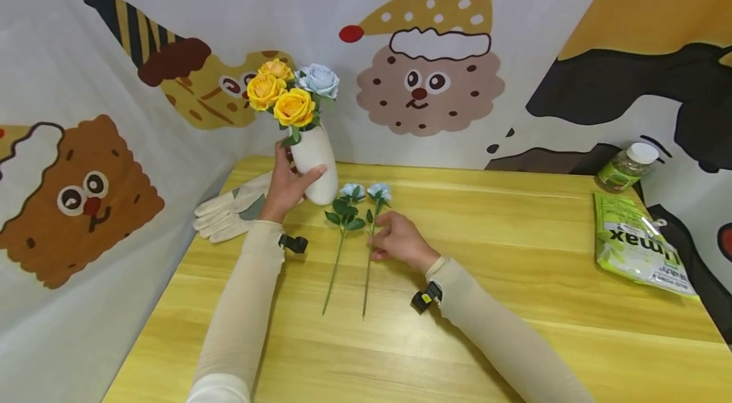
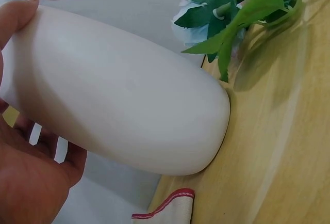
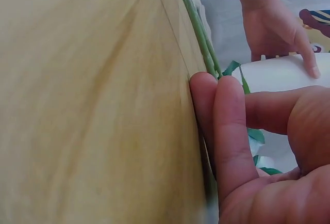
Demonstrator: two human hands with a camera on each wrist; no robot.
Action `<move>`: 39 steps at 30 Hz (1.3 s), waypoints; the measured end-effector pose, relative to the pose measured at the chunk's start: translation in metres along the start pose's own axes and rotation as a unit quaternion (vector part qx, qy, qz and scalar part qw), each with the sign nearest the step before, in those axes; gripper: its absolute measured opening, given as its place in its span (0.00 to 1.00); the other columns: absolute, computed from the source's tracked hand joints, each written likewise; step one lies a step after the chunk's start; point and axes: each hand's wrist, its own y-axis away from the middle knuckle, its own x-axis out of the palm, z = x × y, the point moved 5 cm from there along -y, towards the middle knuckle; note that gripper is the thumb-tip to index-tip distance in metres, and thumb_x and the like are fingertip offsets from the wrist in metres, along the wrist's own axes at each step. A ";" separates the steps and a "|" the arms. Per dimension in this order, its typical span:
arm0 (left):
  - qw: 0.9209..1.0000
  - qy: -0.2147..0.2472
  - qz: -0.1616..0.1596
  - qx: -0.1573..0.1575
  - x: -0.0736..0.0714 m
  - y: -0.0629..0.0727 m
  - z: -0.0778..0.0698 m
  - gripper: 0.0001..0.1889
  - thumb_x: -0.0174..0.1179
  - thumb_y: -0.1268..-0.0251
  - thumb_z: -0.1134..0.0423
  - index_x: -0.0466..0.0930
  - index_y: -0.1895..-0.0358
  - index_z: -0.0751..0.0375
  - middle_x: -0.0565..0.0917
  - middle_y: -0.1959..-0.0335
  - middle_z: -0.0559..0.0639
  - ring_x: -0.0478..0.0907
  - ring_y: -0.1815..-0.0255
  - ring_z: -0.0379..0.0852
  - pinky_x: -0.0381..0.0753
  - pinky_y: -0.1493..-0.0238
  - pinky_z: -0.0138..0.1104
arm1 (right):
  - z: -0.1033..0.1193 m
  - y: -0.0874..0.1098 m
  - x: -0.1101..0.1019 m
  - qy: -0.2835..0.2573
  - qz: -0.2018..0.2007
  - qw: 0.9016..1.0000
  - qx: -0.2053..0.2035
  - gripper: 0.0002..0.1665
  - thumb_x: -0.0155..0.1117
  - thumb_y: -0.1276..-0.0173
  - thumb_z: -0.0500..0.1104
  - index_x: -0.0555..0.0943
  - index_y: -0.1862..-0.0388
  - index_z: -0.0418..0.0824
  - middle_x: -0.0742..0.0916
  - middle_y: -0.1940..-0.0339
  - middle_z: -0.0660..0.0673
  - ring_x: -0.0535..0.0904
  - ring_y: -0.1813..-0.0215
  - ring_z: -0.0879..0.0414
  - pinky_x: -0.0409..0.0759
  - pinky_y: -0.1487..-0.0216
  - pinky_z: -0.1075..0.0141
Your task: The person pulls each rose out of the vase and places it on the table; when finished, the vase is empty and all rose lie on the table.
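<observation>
My left hand (image 1: 286,184) grips the white vase (image 1: 316,164), thumb on its front and fingers round its far side. In the left wrist view the vase (image 2: 124,90) has its base at the tabletop. Yellow roses (image 1: 293,107) and one light blue rose (image 1: 318,80) stand in it. To its right, two light blue roses lie side by side, stems toward me. My right hand (image 1: 403,241) pinches the stem of the right-hand blue rose (image 1: 379,192); in the right wrist view fingertips meet at a green stem (image 3: 196,28). The other blue rose (image 1: 343,215) lies untouched between the hands.
Cream gloves (image 1: 229,212) lie behind my left wrist at the table's left edge. A jar with a white lid (image 1: 628,168) and a green-and-white pouch (image 1: 640,244) are at the far right. A cartoon-printed cloth (image 1: 532,21) hangs behind the wooden table (image 1: 515,244).
</observation>
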 end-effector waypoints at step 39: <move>0.999 -0.013 -0.041 0.023 -0.002 0.002 -0.008 0.48 0.76 0.37 0.48 0.56 0.19 0.45 0.68 0.31 0.60 0.78 0.36 0.63 0.84 0.48 0.56 | 0.124 -0.009 -0.036 0.100 -0.068 0.972 -0.201 0.12 0.64 0.21 0.47 0.85 0.46 0.44 0.90 0.54 0.36 0.88 0.54 0.38 0.84 0.66 0.60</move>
